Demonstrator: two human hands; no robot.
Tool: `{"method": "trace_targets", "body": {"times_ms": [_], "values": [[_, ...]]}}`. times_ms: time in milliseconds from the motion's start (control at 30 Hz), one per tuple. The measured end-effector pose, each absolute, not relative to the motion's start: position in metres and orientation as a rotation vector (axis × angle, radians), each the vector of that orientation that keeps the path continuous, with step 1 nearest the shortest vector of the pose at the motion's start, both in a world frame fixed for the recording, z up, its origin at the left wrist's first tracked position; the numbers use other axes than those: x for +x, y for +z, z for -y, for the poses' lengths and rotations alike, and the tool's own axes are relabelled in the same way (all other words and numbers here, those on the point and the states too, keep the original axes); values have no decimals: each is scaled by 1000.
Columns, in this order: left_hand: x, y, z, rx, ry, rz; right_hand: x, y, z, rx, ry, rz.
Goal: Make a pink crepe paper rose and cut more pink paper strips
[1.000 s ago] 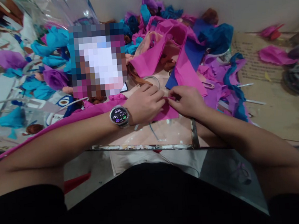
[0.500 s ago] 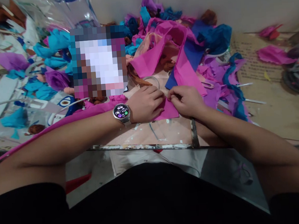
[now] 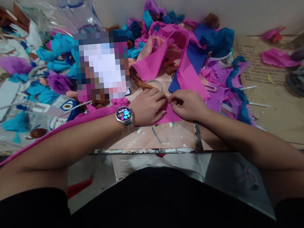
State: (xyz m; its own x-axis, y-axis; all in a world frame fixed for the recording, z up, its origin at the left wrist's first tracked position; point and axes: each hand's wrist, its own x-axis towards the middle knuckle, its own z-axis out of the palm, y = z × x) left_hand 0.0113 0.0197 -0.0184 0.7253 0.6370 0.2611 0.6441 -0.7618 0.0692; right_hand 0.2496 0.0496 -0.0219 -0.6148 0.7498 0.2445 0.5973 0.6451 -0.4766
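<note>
A strip of pink crepe paper [image 3: 171, 116] lies under my fingertips near the table's front edge. It trails out to the left beneath my left forearm. My left hand [image 3: 149, 107], with a watch [image 3: 124, 116] on its wrist, curls its fingers down on the strip. Close by on the right, my right hand [image 3: 188, 103] pinches the same paper between thumb and fingers. The fingertips of both hands almost meet, and the exact pinch point is partly hidden. Beyond them, a wider folded pink strip [image 3: 148, 67] loops over blue paper [image 3: 196, 57].
Crumpled blue and purple paper pieces [image 3: 60, 81] crowd the left side. A clear plastic container [image 3: 81, 17] stands behind them. Two thin white sticks [image 3: 259, 104] poke out at the right, over a cardboard sheet [image 3: 281, 118]. A blurred patch [image 3: 103, 65] hides some things.
My right hand's fingertips have shifted slightly left, closer to my left hand. The watch display looks different. The whole view has tilted a little.
</note>
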Motion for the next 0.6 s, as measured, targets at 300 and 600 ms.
{"method": "trace_targets", "body": {"times_ms": [300,600], "values": [[11,-19,-20,-2898,-422,1062,250,-23,-50,-1052,484,2455],[11,-19,-21,-2871,-405,1039,249,-20,-48,-1060,514,2447]]}}
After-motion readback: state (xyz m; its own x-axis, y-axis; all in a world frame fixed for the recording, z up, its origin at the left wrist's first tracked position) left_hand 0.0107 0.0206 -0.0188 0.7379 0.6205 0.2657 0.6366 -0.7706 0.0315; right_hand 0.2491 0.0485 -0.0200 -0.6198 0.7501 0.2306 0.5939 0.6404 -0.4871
